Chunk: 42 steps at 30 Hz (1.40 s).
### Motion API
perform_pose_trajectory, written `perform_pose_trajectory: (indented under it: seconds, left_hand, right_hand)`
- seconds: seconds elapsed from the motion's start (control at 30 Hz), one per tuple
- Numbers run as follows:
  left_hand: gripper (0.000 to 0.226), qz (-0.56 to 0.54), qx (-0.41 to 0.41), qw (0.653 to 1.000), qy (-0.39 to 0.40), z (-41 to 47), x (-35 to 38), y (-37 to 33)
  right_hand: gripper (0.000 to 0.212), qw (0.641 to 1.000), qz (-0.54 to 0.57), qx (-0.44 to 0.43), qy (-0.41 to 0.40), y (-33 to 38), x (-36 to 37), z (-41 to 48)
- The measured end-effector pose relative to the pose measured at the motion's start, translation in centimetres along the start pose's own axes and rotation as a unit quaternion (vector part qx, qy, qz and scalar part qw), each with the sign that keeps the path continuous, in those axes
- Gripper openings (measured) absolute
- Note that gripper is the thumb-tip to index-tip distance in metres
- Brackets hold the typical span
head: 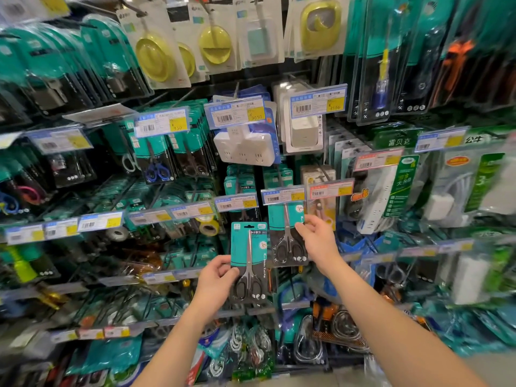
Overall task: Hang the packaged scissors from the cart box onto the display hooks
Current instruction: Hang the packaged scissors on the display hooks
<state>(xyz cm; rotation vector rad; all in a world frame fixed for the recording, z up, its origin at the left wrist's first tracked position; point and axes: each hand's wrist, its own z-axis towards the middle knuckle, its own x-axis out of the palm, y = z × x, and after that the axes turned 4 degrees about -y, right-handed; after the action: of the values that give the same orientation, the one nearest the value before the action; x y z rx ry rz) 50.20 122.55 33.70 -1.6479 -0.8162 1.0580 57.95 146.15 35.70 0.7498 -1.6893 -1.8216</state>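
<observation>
My left hand [216, 277] grips a teal-and-black scissors pack [249, 261] by its left edge and holds it upright in front of the display. To its right a second, matching scissors pack [287, 236] hangs from a hook under a price tag [283, 195]. My right hand [317, 238] pinches the right edge of that hanging pack with thumb and fingers. The hook itself is hidden behind the tag. The cart box is out of view.
The pegboard wall is crowded with hanging goods: blue-handled scissors [156, 170] upper left, white power adapters [245, 149] above, a power strip [377, 196] to the right, tape rolls [208, 224] to the left, carabiners [307, 339] below. Price tags stick out from each hook.
</observation>
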Motion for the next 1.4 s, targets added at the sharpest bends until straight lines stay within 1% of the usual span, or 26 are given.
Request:
perform_pose_trajectory:
  seconds: [0.1, 0.27, 0.37, 0.43, 0.5, 0.57, 0.6, 0.73, 0.8, 0.9, 0.97, 1.07, 1.1, 1.17, 1.23, 1.4]
  left_hand:
    - [0.021, -0.004, 0.003, 1.0, -0.003, 0.0, 0.1, 0.0]
    - [0.021, -0.024, 0.002, 1.0, 0.003, 0.0, 0.4, 0.0]
    - [0.021, -0.026, 0.002, 1.0, 0.006, -0.1, 0.4, 0.1]
    - [0.022, -0.026, 0.001, 1.0, 0.006, 0.0, 0.4, 0.3]
    - [0.022, -0.024, 0.001, 1.0, 0.005, 0.1, 0.5, 0.3]
    - [0.021, -0.015, 0.004, 1.0, 0.003, 0.1, 0.5, 0.3]
    - [0.021, -0.012, 0.005, 1.0, 0.004, 0.0, 0.6, 0.2]
    - [0.02, -0.002, 0.006, 1.0, 0.011, 0.2, 1.2, 0.1]
    - [0.021, 0.001, 0.01, 1.0, 0.017, 0.4, 1.6, 0.0]
    - [0.02, 0.0, 0.017, 1.0, 0.025, 0.9, 2.3, -0.1]
    - [0.018, 0.001, 0.017, 1.0, 0.022, 1.2, 3.0, -0.5]
    - [0.02, -0.004, 0.023, 0.999, 0.022, 1.8, 4.3, -1.1]
    - [0.021, -0.01, 0.026, 0.999, 0.021, 1.9, 4.7, -1.3]
    - [0.022, -0.019, 0.03, 0.999, 0.021, 2.3, 5.6, -1.8]
    - [0.022, -0.02, 0.036, 0.999, 0.026, 2.5, 6.3, -2.3]
    - [0.021, -0.025, 0.049, 0.998, 0.023, 3.3, 7.2, -3.1]
  right_hand:
    - [0.02, 1.0, -0.004, -0.005, 0.009, -0.3, 0.2, -0.1]
    - [0.019, 1.0, -0.011, -0.002, -0.004, -0.4, 0.4, 0.1]
    - [0.014, 0.999, -0.029, 0.007, -0.021, -0.6, 0.6, 0.9]
    - [0.022, 0.998, -0.043, 0.015, -0.032, -0.7, 0.7, 1.5]
    - [0.02, 0.998, -0.058, 0.008, -0.032, -0.1, 0.8, 2.0]
    - [0.032, 0.996, -0.08, 0.005, -0.038, 0.2, 1.1, 3.0]
    - [0.034, 0.995, -0.091, 0.013, -0.039, 0.4, 1.2, 3.5]
    - [0.029, 0.991, -0.114, 0.071, -0.023, -0.5, 1.3, 4.9]
    - [0.033, 0.985, -0.136, 0.102, -0.019, -1.5, 1.1, 4.5]
    - [0.039, 0.977, -0.173, 0.12, -0.039, -3.6, 0.7, 3.3]
    - [0.034, 0.981, -0.151, 0.122, -0.024, -4.2, 0.7, 2.0]
    - [0.03, 0.987, -0.064, 0.138, 0.051, -4.9, 1.0, 0.2]
    - [0.03, 0.985, -0.055, 0.146, 0.079, -5.1, 1.1, -0.3]
    - [0.026, 0.98, -0.088, 0.141, 0.113, -5.4, 0.9, -1.1]
    - [0.022, 0.981, -0.097, 0.12, 0.12, -5.5, 0.6, -1.6]
    - [0.016, 0.993, -0.058, 0.068, 0.077, -4.7, -0.3, -1.5]
